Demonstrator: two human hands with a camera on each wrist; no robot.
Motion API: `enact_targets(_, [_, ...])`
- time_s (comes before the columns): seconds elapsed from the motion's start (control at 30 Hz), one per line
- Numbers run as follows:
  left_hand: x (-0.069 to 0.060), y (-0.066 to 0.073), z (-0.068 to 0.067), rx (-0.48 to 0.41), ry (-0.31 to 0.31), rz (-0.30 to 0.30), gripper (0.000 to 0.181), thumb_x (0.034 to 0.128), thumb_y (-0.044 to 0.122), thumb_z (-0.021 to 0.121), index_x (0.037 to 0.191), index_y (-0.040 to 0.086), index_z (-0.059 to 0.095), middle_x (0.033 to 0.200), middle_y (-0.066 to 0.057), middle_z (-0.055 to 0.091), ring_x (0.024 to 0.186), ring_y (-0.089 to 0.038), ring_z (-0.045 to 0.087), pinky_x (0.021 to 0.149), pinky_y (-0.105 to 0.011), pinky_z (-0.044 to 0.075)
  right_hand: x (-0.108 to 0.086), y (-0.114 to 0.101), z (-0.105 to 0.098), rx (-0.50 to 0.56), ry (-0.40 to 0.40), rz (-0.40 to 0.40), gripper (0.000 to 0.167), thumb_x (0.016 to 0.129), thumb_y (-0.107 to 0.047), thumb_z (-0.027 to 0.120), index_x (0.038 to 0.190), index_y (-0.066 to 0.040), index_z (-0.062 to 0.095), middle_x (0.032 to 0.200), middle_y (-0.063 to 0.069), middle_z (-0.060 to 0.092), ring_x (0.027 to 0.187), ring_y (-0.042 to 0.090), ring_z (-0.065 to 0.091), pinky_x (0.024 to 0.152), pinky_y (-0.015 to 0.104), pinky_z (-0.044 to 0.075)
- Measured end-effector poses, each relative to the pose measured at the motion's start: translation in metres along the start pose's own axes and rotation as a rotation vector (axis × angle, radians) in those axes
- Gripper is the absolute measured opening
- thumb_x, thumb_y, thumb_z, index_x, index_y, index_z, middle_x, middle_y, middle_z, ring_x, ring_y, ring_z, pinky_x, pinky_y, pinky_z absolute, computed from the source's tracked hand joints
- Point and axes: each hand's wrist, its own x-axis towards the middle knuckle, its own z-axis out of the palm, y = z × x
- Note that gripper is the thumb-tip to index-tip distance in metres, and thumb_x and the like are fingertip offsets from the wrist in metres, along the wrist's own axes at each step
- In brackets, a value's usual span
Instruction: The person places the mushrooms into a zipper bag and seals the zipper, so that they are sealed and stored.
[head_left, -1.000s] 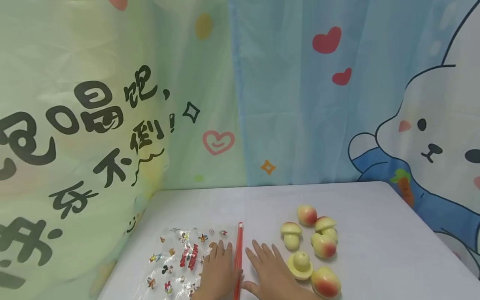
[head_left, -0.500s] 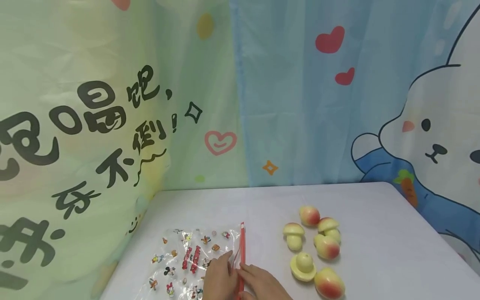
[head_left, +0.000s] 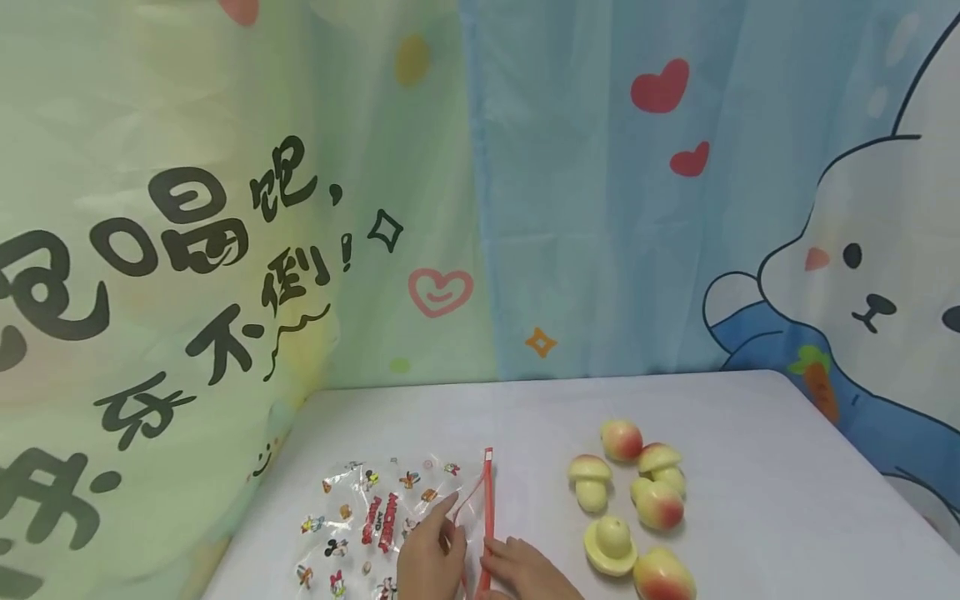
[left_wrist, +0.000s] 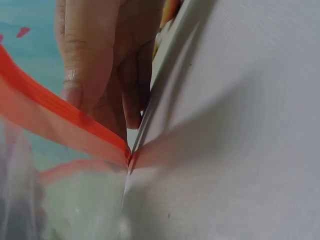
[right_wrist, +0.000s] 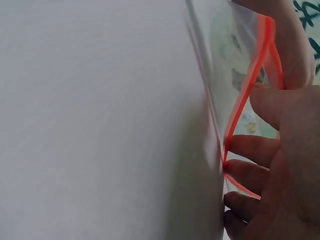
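Observation:
A clear zip bag printed with cartoon figures lies on the left of the table, its red zip edge facing right. Between its two red strips the mouth gapes. My left hand, fingers bent, grips the upper strip and holds it back to the left. At the other strip, my right hand holds the edge near the table; in the right wrist view its thumb and fingers are at the red strip. The left wrist view shows a hand by the red strip; the left hand's grip is partly hidden.
Right of the hands lie several yellow mushroom-shaped pieces with red-tinged caps, among them an upturned one, a nearer one and a farther one. The white table ends at a printed curtain.
Both hands, earlier flat with fingers spread beside the zip, have come together at it and taken hold. The left has drawn the upper strip leftwards, and the bag's mouth has parted.

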Motion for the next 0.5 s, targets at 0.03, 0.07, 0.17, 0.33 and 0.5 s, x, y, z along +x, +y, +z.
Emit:
enact_targets(0.03, [-0.001, 0.001, -0.001, -0.014, 0.036, 0.020, 0.036, 0.0750, 0.009, 0.076, 0.109, 0.018, 0.069, 0.063, 0.019, 0.047, 0.051, 0.003, 0.036, 0.047, -0.019, 0.033, -0.001, 0.002, 0.001, 0.012, 0.009, 0.004, 0.050, 0.096, -0.041, 0.055, 0.127, -0.003, 0.063, 0.136, 0.015, 0.057, 0.119, 0.042, 0.055, 0.100, 0.046, 0.045])
enact_targets(0.07, [-0.002, 0.002, -0.001, -0.023, 0.072, 0.040, 0.032, 0.0745, 0.009, 0.077, 0.104, 0.018, 0.068, 0.064, 0.019, 0.047, 0.052, 0.004, 0.036, 0.047, -0.018, 0.033, -0.002, 0.003, 0.002, 0.026, 0.018, 0.011, 0.050, 0.097, -0.041, 0.055, 0.128, -0.004, 0.063, 0.136, 0.015, 0.057, 0.120, 0.043, 0.054, 0.101, 0.046, 0.045])
enact_targets(0.17, [-0.003, 0.003, -0.003, -0.043, 0.149, 0.073, 0.026, 0.0732, 0.007, 0.079, 0.087, 0.019, 0.060, 0.063, 0.019, 0.047, 0.052, 0.006, 0.037, 0.045, -0.016, 0.032, -0.004, 0.007, 0.009, 0.085, 0.050, 0.042, 0.049, 0.097, -0.040, 0.055, 0.129, -0.004, 0.062, 0.137, 0.014, 0.056, 0.122, 0.045, 0.052, 0.103, 0.047, 0.042])
enact_targets(0.33, [-0.003, 0.001, -0.007, -0.076, 0.213, 0.127, 0.031, 0.0711, 0.005, 0.083, 0.076, 0.020, 0.057, 0.064, 0.016, 0.052, 0.053, 0.006, 0.038, 0.045, -0.013, 0.033, -0.007, 0.011, 0.019, 0.075, 0.115, 0.025, 0.048, 0.095, -0.044, 0.058, 0.127, -0.009, 0.065, 0.136, 0.013, 0.058, 0.121, 0.044, 0.053, 0.101, 0.048, 0.043])
enact_targets(0.5, [-0.001, -0.002, -0.006, -0.095, 0.213, 0.247, 0.026, 0.0707, 0.003, 0.084, 0.081, 0.021, 0.068, 0.072, 0.017, 0.057, 0.056, 0.008, 0.041, 0.048, -0.009, 0.035, -0.009, 0.013, 0.016, 0.026, 0.100, 0.021, 0.049, 0.095, -0.048, 0.055, 0.127, -0.012, 0.065, 0.137, 0.011, 0.058, 0.122, 0.042, 0.053, 0.102, 0.049, 0.042])
